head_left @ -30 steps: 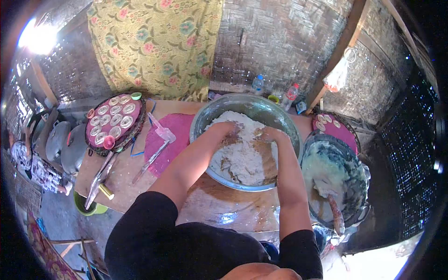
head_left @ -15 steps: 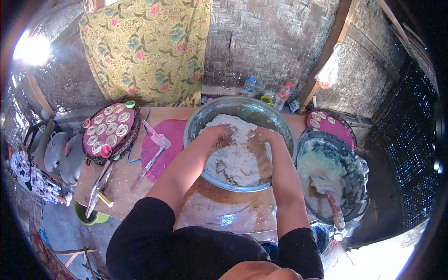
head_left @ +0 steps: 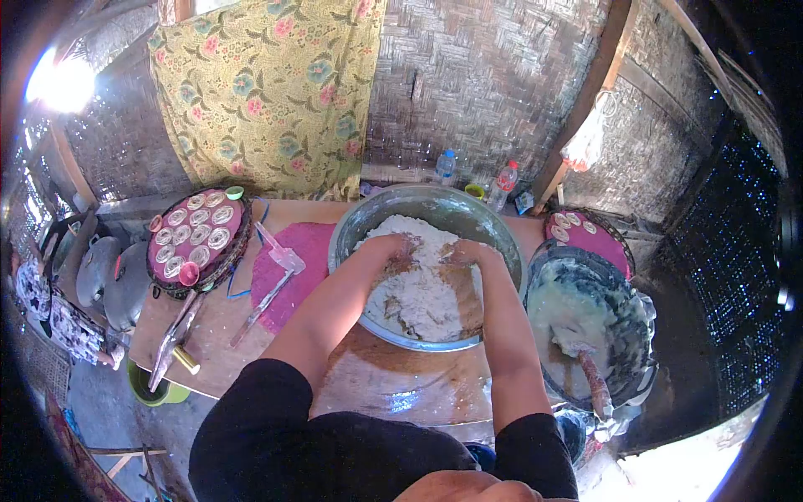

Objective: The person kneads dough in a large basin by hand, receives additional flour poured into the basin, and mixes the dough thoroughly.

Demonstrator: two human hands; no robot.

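A wide metal basin [head_left: 510,289] holds a heap of white, floury dough [head_left: 418,305] with brown patches. Inside it, my left hand [head_left: 400,248] presses into the upper left of the heap, its fingers partly buried. My right hand [head_left: 462,253] is in the dough a little to the right, fingertips also hidden. The two hands are apart, with white dough between them. Whether either hand grips a lump is hidden by the dough.
Left of the basin lie a pink sheet [head_left: 288,309] with a plastic scraper [head_left: 287,260] and a round tray of coiled pieces [head_left: 180,265]. At right stands a dark pan [head_left: 623,381] of pale batter with a paddle [head_left: 595,381]. A person [head_left: 71,322] is at far left.
Both hands remain in the dough and have drawn slightly closer together. The whole view has shifted, with the basin lower in the picture than a second ago.
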